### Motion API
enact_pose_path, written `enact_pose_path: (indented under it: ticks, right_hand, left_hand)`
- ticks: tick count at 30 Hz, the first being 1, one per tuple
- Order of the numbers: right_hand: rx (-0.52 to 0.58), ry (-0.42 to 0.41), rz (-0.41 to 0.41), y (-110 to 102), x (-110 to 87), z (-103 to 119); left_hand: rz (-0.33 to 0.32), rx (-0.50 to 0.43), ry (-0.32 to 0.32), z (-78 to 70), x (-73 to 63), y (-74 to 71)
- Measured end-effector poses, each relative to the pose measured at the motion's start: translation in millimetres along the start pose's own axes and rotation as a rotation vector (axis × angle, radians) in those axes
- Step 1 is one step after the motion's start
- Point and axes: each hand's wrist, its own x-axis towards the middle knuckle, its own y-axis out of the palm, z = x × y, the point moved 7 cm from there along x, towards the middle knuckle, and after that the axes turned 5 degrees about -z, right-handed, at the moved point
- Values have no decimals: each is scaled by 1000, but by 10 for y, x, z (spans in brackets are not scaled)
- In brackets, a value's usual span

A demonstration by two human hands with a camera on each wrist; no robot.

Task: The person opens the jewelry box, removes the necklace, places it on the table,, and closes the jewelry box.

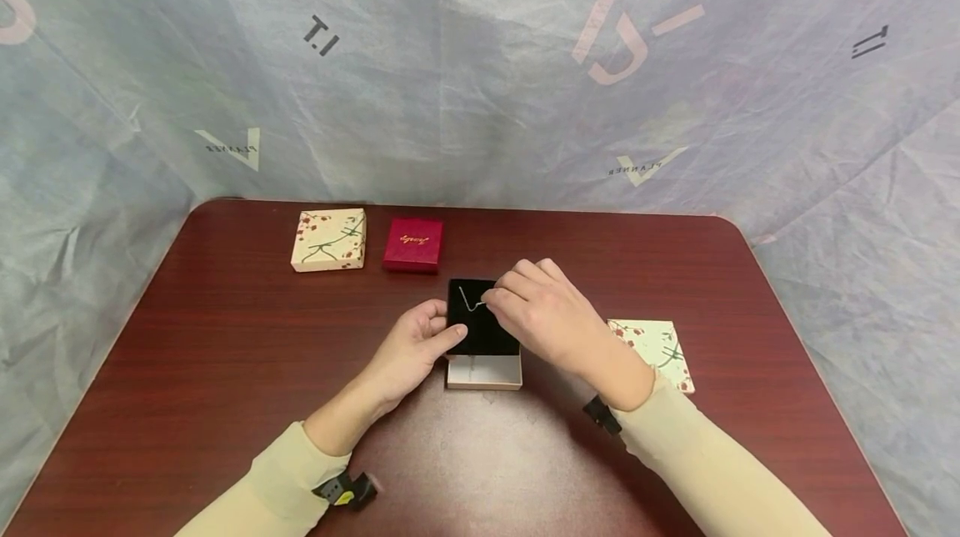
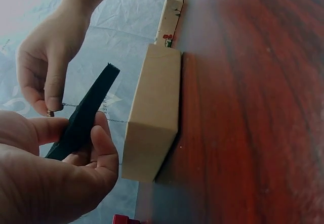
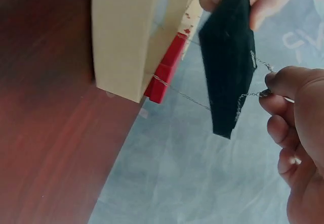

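Observation:
A black jewelry-box pad (image 1: 483,337) is held by its left edge in my left hand (image 1: 412,349), the thumb on its face and the fingers behind. My right hand (image 1: 551,316) pinches a thin silver necklace (image 1: 471,303) just over the pad. In the right wrist view, the chain (image 3: 182,95) passes across the pad's edges and trails back toward the box. A small dark piece of it shows at my right fingertips. Under the pad stands the open box base (image 1: 483,374), white inside, with plain tan sides in the left wrist view.
A flat floral lid (image 1: 652,345) lies right of the base, partly behind my right forearm. Farther back on the dark red wooden table (image 1: 225,353) are a floral box (image 1: 328,240) and a small red box (image 1: 413,243). A grey printed cloth (image 1: 450,103) hangs behind.

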Motion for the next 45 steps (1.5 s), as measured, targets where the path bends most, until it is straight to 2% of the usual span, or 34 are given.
enact_pose_path:
  ticks: [7,14,22,30,39,45]
  right_hand:
    - [97,69,8,-10,77,-159]
    - [189,172,57,60,167,-310]
    - [211,263,94,171,255,-387]
    - [286,426,75,244,272,-516]
    - [436,661,128,358,209,-684]
    - [471,748,141,377,186,-729]
  left_hand:
    - [21,-5,7,-1,-8,46]
    - [33,-18,12,3,-1,72]
    - [49,-5,32,-10,-2,75]
    - [50,11,32,-22,-12,84]
    - [47,51,36,2,-28,70]
    - [50,51,47,-11,-42,61]
